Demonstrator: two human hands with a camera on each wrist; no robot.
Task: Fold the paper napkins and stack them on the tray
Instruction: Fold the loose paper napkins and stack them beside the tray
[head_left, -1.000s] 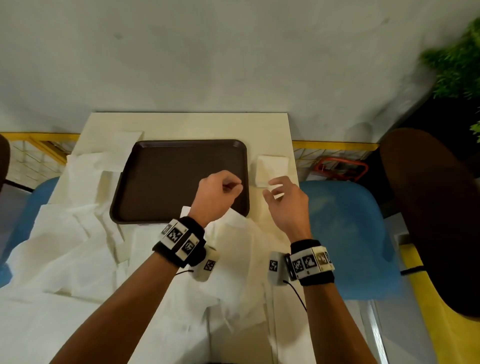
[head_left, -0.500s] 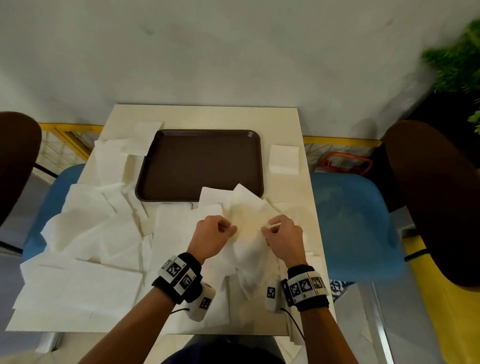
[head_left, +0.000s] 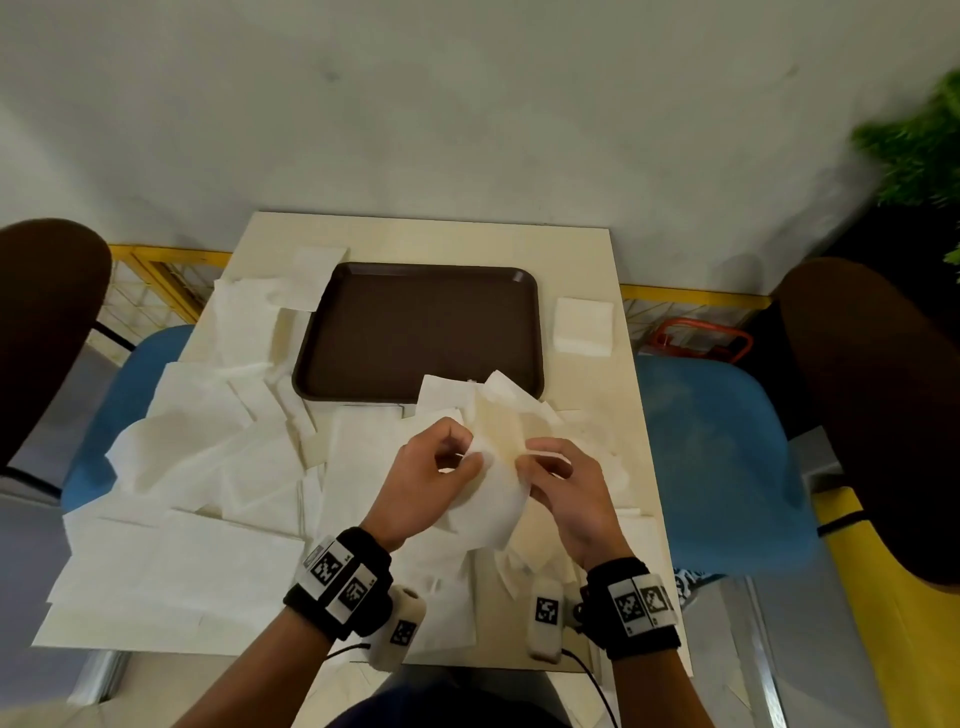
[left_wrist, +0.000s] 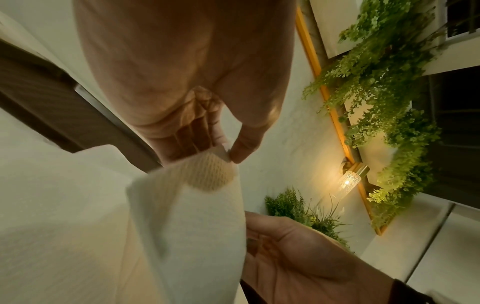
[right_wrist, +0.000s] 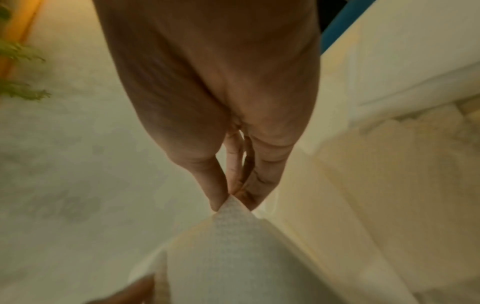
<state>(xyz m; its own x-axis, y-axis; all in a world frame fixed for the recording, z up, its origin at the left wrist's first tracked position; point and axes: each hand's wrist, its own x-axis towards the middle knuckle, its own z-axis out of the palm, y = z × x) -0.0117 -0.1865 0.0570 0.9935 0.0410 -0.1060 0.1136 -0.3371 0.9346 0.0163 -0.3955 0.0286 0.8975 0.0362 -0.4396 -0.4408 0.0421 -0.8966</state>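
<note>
Napkin (head_left: 496, 467) held up between hands, edge pinched by left hand (head_left: 423, 486) and right hand (head_left: 563, 493), near tray (head_left: 311, 364).

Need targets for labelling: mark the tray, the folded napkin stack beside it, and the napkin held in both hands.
tray (head_left: 415, 332): head view, bare brown floor.
folded napkin stack (head_left: 583, 326): head view, top face.
held napkin (head_left: 496, 499): head view, hanging sheet between the hands.
</note>
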